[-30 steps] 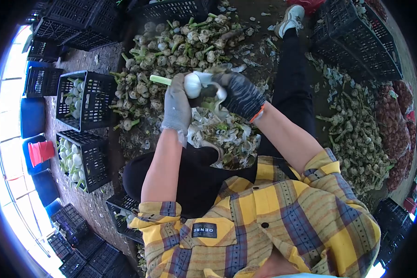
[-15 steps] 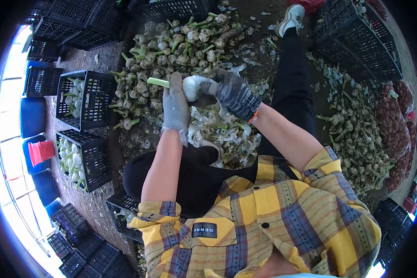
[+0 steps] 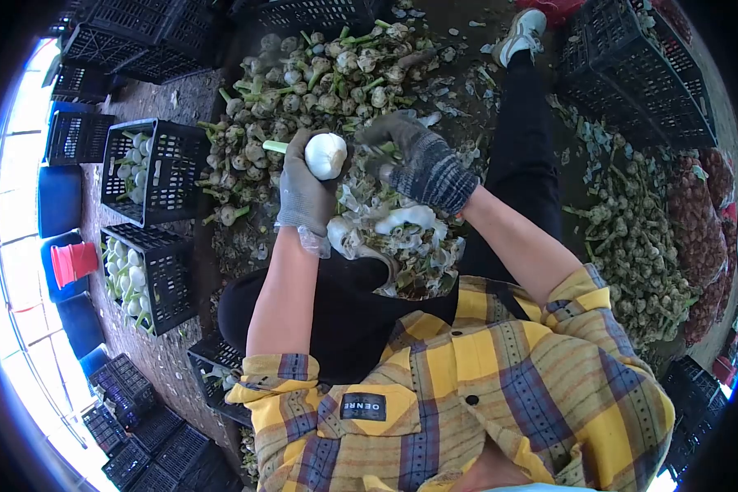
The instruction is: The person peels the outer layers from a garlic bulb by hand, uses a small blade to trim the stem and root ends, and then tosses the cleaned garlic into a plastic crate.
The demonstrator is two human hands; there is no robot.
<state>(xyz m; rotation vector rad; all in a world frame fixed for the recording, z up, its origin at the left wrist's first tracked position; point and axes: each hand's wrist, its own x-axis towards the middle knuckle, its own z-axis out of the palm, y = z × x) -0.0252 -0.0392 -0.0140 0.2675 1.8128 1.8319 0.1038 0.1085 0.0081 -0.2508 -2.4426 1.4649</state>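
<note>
My left hand [image 3: 305, 184], in a grey glove, is closed around a garlic bulb [image 3: 325, 157]. The bulb is white and smooth, and its green stem [image 3: 275, 147] sticks out on the left past my fingers. To the right of the bulb, apart from it, is my right hand [image 3: 418, 160] in a dark striped glove. Its fingers are slightly blurred, with thumb and fingers apart and nothing visible between them. A pale strip of garlic skin [image 3: 410, 218] is below my right hand, over the heap of peelings [image 3: 422, 254].
Unpeeled garlic [image 3: 324, 90] lies heaped ahead, with another pile [image 3: 631, 221] at the right. Black crates [image 3: 168, 176] with cleaned bulbs line the left, near a red bucket [image 3: 75, 262]. A large black crate [image 3: 631, 82] and mesh sacks [image 3: 697, 221] stand right.
My right hand has come away from the bulb to the right. The outer skin has come off, leaving the bulb bare, and a pale strip now shows over the peelings.
</note>
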